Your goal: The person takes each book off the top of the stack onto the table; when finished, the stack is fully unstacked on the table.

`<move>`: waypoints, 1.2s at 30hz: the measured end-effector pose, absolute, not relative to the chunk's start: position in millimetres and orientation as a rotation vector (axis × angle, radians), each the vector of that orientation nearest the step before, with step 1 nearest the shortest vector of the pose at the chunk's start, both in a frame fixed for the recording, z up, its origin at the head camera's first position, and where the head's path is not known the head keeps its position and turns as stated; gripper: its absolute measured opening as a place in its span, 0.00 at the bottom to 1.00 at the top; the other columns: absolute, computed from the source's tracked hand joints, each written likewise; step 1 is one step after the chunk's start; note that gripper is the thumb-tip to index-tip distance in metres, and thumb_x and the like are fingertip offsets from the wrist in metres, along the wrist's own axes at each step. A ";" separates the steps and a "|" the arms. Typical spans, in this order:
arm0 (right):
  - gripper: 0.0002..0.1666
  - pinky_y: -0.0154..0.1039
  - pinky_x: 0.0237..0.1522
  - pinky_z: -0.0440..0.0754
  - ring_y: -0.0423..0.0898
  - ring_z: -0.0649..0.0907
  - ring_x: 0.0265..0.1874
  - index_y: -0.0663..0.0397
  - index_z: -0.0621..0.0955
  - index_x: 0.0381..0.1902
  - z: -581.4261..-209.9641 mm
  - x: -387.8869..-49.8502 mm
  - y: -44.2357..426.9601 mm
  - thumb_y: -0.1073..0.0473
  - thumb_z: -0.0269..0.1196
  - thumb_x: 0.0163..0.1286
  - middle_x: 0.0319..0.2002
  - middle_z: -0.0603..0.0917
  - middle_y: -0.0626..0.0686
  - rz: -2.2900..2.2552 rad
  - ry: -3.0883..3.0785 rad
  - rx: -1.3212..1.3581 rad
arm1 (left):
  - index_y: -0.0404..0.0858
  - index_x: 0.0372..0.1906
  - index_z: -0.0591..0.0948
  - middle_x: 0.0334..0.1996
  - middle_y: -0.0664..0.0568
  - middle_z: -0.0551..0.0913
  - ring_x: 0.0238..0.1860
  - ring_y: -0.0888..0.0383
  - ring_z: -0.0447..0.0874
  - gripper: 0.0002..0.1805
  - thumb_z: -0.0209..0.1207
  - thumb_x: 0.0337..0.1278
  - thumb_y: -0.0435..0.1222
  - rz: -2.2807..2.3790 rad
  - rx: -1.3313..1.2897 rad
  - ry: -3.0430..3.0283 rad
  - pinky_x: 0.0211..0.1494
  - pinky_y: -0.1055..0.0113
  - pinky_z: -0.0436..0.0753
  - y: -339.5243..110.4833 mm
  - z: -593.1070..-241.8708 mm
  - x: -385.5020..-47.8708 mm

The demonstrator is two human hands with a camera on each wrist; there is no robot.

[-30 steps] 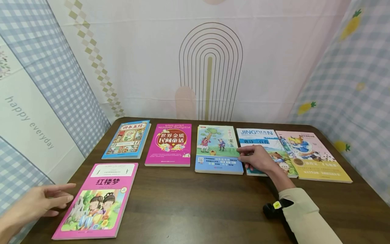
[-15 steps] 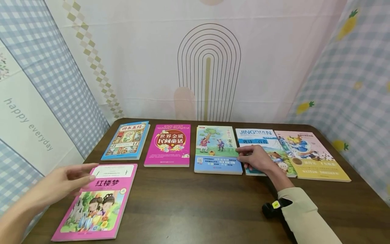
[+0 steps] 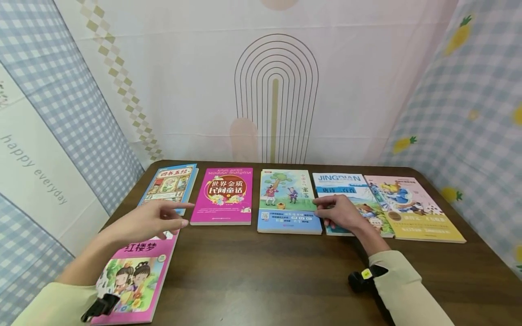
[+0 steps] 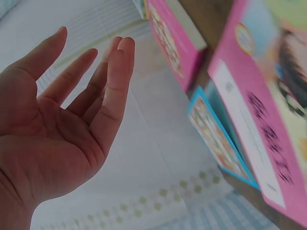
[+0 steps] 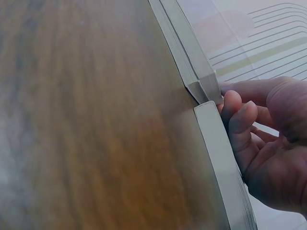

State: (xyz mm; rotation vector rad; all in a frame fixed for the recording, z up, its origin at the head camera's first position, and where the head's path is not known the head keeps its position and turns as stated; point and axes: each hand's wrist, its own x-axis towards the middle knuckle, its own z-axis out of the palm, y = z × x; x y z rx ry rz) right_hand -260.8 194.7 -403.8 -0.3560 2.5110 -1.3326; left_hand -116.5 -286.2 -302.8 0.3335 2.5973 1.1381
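My right hand (image 3: 340, 211) has its thumb and forefinger at the right edge of a green and blue storybook (image 3: 285, 190). The right wrist view shows those fingertips against the corner of a two-layered book edge (image 5: 204, 72); whether they pinch it cannot be seen. Beneath the hand lies a blue and white poetry book (image 3: 340, 177). My left hand (image 3: 142, 222) is in the air, fingers spread and holding nothing, near the lower left corner of a magenta book (image 3: 222, 215). From above it hides parts of a pink book (image 3: 134, 280) and a blue-bordered book (image 3: 169, 183).
A pink and yellow book (image 3: 420, 213) lies at the right end of the row. Brown wooden table (image 3: 244, 276) shows in front of the books. A white patterned cloth (image 3: 195, 90) hangs behind, with checked cloths at both sides.
My left hand has moved right and forward, from beside the pink book, over its top, to near the magenta book. My right hand stays at the green and blue storybook's edge.
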 end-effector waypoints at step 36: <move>0.29 0.37 0.20 0.79 0.44 0.80 0.19 0.58 0.79 0.71 -403.2 -262.5 192.0 0.61 0.67 0.74 0.40 0.85 0.57 -1.338 2.503 -0.345 | 0.39 0.77 0.74 0.47 0.35 0.87 0.34 0.51 0.89 0.30 0.64 0.73 0.37 1.186 0.293 2.417 0.40 0.61 0.91 -147.7 -355.7 -244.0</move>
